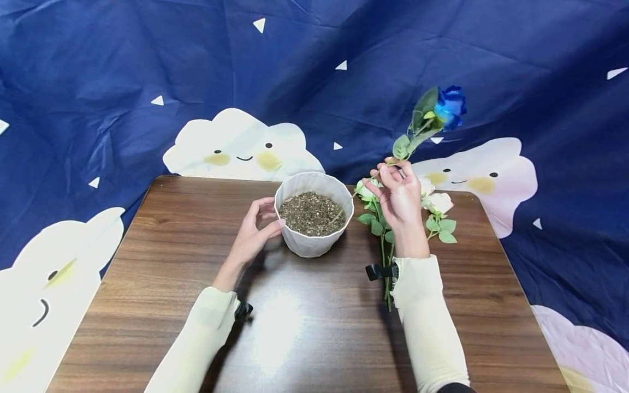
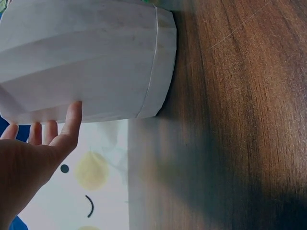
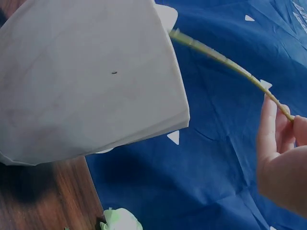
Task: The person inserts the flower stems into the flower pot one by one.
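A white faceted flowerpot point(image 1: 307, 246), filled with brown soil point(image 1: 310, 212), stands upright on the wooden table. My left hand point(image 1: 251, 232) holds its left side, thumb on the near wall and fingers round toward the back. In the left wrist view the thumb point(image 2: 72, 125) lies against the pot wall. Right of the pot, my right hand point(image 1: 397, 194) pinches the thin stem point(image 3: 225, 60) of a blue rose point(image 1: 450, 107) between thumb and fingers. The bloom points up and right; the stem slants down across the pot's right rim, its lower part over the soil.
Pale roses lie on the table under and beside my right arm: a greenish-white rose point(image 1: 367, 190) with long stems and a white rose point(image 1: 439, 203) with leaves. Behind the wooden table point(image 1: 196, 229) hangs a dark blue cloth point(image 1: 275, 65) with cloud faces.
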{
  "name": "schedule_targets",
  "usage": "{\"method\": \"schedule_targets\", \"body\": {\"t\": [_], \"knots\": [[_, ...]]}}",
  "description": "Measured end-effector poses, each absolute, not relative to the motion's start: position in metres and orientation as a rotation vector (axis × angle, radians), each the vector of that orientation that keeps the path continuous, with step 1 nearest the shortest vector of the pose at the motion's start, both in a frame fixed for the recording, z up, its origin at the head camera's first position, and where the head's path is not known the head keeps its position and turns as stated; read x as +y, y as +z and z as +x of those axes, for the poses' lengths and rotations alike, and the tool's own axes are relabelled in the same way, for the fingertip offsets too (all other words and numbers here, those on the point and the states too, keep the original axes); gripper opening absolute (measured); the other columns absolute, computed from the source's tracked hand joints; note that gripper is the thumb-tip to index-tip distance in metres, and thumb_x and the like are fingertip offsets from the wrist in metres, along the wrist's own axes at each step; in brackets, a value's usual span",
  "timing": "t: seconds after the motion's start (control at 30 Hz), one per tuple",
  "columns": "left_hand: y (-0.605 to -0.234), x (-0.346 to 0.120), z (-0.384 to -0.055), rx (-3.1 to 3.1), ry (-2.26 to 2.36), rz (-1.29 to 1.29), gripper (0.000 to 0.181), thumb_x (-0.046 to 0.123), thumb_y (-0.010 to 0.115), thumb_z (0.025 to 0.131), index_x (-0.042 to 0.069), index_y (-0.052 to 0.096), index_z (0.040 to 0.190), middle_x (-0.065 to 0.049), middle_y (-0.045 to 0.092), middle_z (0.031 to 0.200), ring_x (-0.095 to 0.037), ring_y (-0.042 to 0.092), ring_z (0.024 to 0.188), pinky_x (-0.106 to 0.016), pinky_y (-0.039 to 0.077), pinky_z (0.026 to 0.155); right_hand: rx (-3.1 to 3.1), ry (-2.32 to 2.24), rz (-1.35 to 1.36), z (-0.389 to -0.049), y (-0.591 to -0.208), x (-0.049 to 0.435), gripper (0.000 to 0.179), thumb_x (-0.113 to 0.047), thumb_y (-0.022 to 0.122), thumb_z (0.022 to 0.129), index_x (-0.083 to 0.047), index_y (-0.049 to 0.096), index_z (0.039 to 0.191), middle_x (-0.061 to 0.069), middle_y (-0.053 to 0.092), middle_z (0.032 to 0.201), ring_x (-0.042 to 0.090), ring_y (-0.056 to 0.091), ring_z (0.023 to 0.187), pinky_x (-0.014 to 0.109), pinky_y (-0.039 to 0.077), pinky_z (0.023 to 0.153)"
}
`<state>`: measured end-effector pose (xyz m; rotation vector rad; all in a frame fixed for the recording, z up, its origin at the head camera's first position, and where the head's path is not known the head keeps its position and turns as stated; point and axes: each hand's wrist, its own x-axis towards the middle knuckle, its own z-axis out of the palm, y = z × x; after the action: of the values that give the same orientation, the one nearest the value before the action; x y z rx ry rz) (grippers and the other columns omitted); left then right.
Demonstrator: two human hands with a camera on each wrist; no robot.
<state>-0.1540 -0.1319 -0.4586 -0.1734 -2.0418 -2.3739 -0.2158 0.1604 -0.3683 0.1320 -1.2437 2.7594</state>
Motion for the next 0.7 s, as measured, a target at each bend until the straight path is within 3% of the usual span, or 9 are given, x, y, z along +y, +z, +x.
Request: {"method": "schedule_targets", "body": {"t": [0.43, 0.7], "knots": [[-0.459, -0.132, -0.155, -2.036, -2.364, -0.187, 0.058, -0.003, 0.066, 0.091, -0.002, 0.041, 0.144, -0.025, 0.045, 0.135, -0.036, 0.049, 0.118, -0.040, 0.062, 0.087, -1.383, 2.631, 0.105, -0.233, -0.371, 0.142, 0.013, 0.007, 0.061, 0.096, -0.001, 0.066, 0.106, 0.012, 0.065, 0.092, 0.022, 0.068, 0.080, 0.039, 0.065, 0.073], [-0.459, -0.132, -0.155, -2.055, -2.363, -0.173, 0.059, -0.002, 0.067, 0.091, -0.002, 0.041, 0.144, -0.024, 0.044, 0.137, -0.034, 0.049, 0.118, -0.040, 0.061, 0.088, -1.432, 2.592, 0.048, -0.244, -0.381, 0.132, 0.023, 0.005, 0.066, 0.094, 0.011, 0.062, 0.117, 0.014, 0.067, 0.093, 0.021, 0.070, 0.080, 0.036, 0.065, 0.071]]}}
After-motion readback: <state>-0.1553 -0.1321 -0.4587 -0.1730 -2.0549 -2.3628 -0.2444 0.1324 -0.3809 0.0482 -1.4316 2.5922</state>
